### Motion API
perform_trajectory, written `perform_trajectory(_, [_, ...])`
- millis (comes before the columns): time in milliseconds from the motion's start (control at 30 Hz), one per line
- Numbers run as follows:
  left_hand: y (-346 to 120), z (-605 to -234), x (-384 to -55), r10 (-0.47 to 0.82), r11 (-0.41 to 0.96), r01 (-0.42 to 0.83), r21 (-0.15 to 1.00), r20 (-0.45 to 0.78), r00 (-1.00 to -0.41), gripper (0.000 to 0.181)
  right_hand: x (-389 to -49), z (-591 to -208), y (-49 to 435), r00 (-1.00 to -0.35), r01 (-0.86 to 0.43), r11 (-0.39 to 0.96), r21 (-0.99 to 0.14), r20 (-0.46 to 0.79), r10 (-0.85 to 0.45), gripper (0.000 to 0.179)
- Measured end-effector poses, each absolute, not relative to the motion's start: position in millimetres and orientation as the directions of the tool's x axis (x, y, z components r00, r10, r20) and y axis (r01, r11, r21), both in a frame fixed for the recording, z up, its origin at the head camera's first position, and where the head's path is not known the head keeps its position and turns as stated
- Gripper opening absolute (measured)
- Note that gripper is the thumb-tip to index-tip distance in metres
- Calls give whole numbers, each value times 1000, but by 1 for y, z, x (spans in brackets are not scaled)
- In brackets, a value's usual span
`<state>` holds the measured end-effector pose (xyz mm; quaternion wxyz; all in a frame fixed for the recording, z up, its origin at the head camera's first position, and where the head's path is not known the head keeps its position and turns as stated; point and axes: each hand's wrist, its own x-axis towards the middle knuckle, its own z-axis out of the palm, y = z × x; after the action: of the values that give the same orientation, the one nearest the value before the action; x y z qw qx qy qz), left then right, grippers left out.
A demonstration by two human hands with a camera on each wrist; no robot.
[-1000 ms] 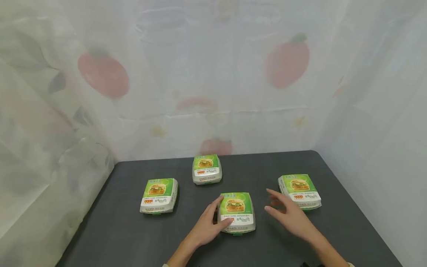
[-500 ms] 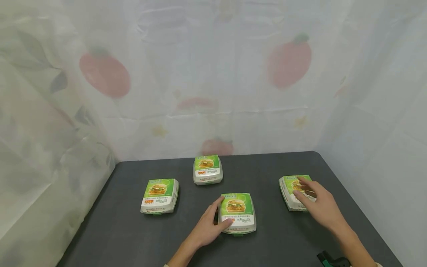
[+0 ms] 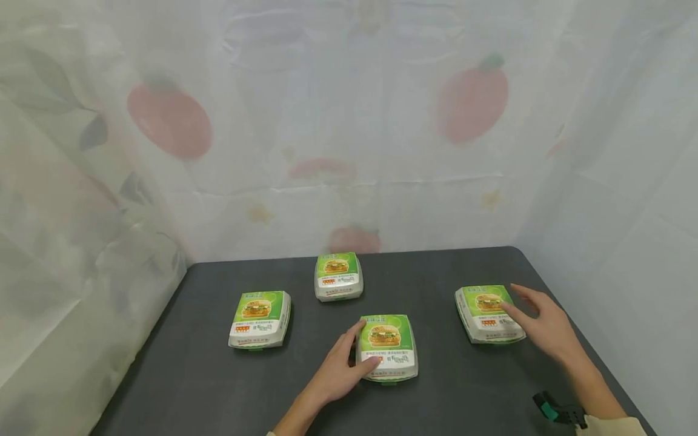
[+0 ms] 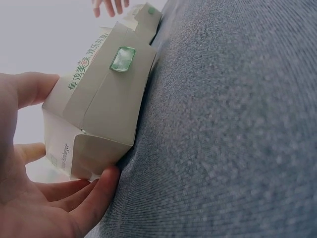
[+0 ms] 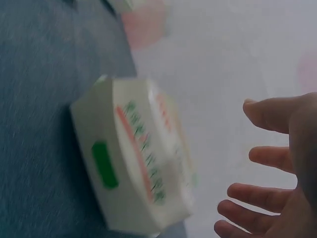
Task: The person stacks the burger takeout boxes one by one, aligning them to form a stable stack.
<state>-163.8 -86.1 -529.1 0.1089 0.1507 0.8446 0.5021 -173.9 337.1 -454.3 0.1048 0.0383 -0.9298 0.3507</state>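
A green and white hamburger box (image 3: pixel 388 339) sits on the dark table in front of me. My left hand (image 3: pixel 334 374) holds it at its left side, thumb over the lid's edge and fingers against the side. In the left wrist view, the carton (image 4: pixel 111 94) with its green closing tab lies between that thumb and the fingers. At the right, another hamburger box (image 3: pixel 488 315) lies flat. My right hand (image 3: pixel 548 327) is just off that box's right side, its fingers spread. The right wrist view shows this hand (image 5: pixel 277 173) apart from the blurred carton (image 5: pixel 133 158).
Two more such boxes stand on the dark table (image 3: pixel 180 375): one at the left (image 3: pixel 260 320), one near the back edge (image 3: pixel 339 277). A fruit-printed white curtain (image 3: pixel 382 121) encloses the table. A black strap (image 3: pixel 558 412) shows by my right wrist.
My right hand has moved right, passing over the right-hand box to its far side. The left hand and all the boxes have stayed in place.
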Motion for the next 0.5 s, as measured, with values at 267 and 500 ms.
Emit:
perform_trajectory(267, [-86, -529, -165, 358, 453, 139, 881, -37, -933, 80, -187, -478, 357, -998, -61, 729, -682, 43, -43, 75])
perform_trajectory(500, [-86, -528, -164, 363, 445, 144, 884, -31, -931, 80, -191, -495, 364, -997, 15, 693, -720, -67, -48, 81])
